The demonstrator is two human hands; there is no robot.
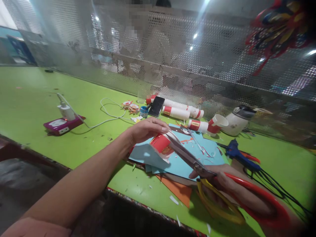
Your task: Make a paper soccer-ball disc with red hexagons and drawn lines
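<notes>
My left hand [149,127] is closed on a cut piece of red and white paper cup [161,146], gripping its upper edge. Scissors [186,156] with one red and one yellow handle are in my right hand [229,187], whose fingers pass through the loops. The blades point up and left and lie against the cup piece near my left fingertips. Beneath both hands are light blue paper sheets [212,149] scattered with paper strips and scraps. An orange sheet [176,190] sticks out below them at the table's front edge.
Along the back stand stacked paper cups [179,113], a phone [156,106], a blue jar [144,112] and an electric kettle [237,121]. A blue glue gun [240,153] lies right with black cable. A purple power strip [64,125] with a white charger sits left. Perforated metal mesh [163,62] rises behind.
</notes>
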